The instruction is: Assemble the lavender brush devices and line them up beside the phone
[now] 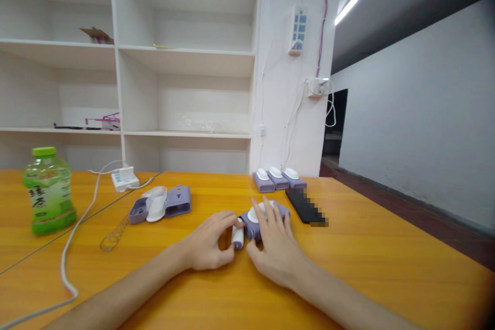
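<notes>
Between the thumb and fingers of my left hand is a small white roll-like piece with a purple end, close to the table top. Just right of it lies a purple plastic case with a white oval part on top. My right hand is laid over this case, its fingers across the top and its thumb at the near side; much of the case is hidden beneath. To the left are an open purple shell, a white curved part, a small purple cup-like part and a thin coiled spring.
Three similar purple cases with white tops stand at the back. A black flat object, partly pixelated, lies right of my hands. At left are a green bottle, a power strip and a white cable. White shelves rise behind.
</notes>
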`<state>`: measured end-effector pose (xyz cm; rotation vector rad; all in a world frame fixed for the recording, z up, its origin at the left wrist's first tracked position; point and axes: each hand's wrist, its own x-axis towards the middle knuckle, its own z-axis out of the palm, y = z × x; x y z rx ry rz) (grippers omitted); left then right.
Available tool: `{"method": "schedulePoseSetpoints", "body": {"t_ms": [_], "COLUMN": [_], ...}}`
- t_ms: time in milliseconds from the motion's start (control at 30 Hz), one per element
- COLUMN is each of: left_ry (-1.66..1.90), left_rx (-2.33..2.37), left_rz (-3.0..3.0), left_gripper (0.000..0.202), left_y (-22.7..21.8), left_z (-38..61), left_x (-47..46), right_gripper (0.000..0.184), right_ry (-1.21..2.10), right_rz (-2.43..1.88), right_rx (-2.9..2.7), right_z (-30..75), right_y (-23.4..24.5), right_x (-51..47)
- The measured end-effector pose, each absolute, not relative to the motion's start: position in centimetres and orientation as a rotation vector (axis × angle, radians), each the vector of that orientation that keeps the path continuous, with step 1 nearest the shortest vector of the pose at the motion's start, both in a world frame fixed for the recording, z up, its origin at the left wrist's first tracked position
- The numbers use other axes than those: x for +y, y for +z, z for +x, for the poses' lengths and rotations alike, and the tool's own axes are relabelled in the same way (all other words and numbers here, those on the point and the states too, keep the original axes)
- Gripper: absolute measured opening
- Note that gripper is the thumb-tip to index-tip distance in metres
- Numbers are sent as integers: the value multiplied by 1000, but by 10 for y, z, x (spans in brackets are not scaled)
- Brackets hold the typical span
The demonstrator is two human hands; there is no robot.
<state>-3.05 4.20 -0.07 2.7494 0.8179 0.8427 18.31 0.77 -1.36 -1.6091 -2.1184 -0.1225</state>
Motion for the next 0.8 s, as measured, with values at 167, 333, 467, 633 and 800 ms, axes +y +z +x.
{"method": "schedulePoseSetpoints", "body": {"t_ms": [167,333,467,633,800], "left_ry": [695,657,549,580,817], "left_rx": [816,955,1048,1226,1696], "left_rz": [2792,2702,2705,2822,2850], "left_gripper": [49,39,41,38,35], "left_y": [11,19,25,38,61], "left_z": [-38,-36,-47,-74,-113], "left_x": [38,36,39,54,82], "right_gripper": [76,79,99,99,100], "right_ry": [-130,-30,223,265,261], "right_rz": [-1306,-1102,-1096,-1096,-1116], "right_rx": [-2197,-2307,-2281,-2249,-2250], "right_z": [212,258,274,268,266], "right_y": [-1,5,-4,-9,-8], "right_x": [17,46,62,63,62]}}
